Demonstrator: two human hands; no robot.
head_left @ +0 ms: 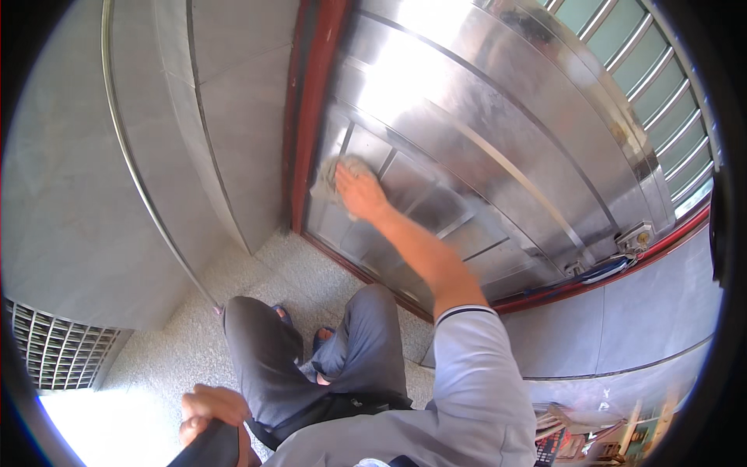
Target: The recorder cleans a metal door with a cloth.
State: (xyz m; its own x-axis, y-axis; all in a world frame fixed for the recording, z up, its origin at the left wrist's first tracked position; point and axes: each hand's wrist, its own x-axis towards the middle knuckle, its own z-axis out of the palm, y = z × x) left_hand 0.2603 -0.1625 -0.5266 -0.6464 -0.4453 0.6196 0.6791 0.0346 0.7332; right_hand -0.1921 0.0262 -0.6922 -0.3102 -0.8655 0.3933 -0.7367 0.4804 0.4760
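My right hand (360, 190) lies flat on a grey-beige cloth (327, 181), pressing it against the lower panel of a shiny stainless steel door (461, 157). The bare forearm reaches across the panel's raised rectangular pattern. At the lower left, near my knee, my left hand (215, 404) is curled. Right below it is a dark, smooth object (210, 446), cut off by the picture's rim. Whether those fingers grip it cannot be made out.
A red door frame (318, 117) borders the steel door. A lock (636, 236) with dark blue cords (607, 271) sits at its right edge. Grey tiled walls (233, 117) rise left, with a metal grille (64, 347). My knees are bent over the speckled floor (175, 350).
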